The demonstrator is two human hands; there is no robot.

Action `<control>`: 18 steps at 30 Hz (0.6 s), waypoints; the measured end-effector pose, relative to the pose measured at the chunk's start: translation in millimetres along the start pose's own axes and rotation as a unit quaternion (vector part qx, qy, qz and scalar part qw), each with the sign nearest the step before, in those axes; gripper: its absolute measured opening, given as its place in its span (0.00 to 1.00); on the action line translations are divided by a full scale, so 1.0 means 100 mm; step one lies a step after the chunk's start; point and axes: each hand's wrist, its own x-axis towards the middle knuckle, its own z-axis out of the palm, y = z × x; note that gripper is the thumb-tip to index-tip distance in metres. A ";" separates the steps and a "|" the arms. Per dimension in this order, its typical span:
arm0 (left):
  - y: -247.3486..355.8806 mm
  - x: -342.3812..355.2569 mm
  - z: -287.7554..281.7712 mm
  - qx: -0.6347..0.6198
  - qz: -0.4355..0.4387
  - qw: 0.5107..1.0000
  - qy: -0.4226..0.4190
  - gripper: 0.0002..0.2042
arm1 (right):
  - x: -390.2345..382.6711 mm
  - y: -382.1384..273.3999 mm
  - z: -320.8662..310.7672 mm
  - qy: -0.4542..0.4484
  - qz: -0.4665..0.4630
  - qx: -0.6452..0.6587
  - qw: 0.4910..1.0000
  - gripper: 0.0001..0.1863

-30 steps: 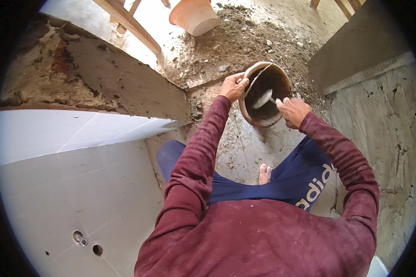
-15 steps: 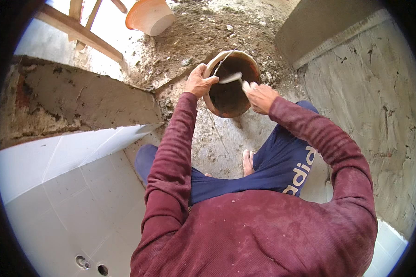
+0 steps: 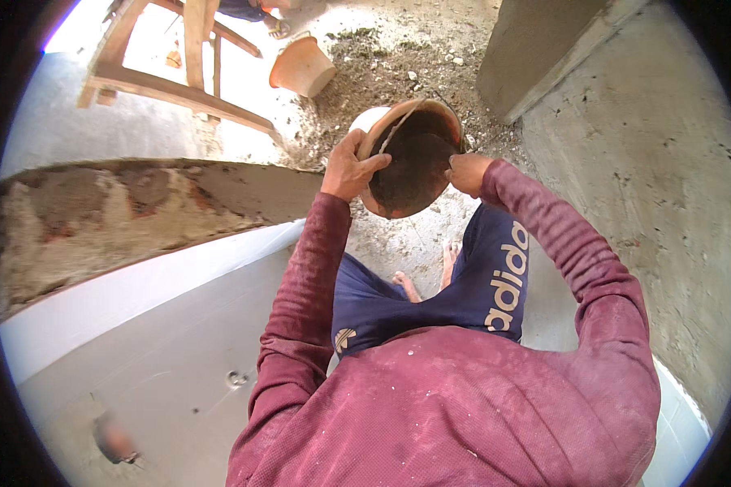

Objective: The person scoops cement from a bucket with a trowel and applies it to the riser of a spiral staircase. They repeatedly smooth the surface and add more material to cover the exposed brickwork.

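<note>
Head view: above gritty floor (image 3: 390,61) beside plastered wall (image 3: 633,162), clasps bucket (image 3: 446,118) with left hand (image 3: 351,169); curls right hand (image 3: 469,173), cannot tell around what.

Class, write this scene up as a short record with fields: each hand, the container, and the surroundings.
Left hand: left hand grips the rim at the bucket's left side, thumb over the edge
Right hand: right hand is at the opposite side of the mouth; whether it holds anything is unclear
Container: bucket, dark inside, thin handle across its mouth
Contents: too dark to identify
Beyond: orange tub, wooden frame
Right side: rough grey wall
</note>
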 end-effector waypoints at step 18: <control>2.20 -1.86 -1.09 -0.188 -0.164 0.968 0.027 0.15 | -2.20 -1.82 -1.62 -0.251 0.097 0.854 0.445 0.22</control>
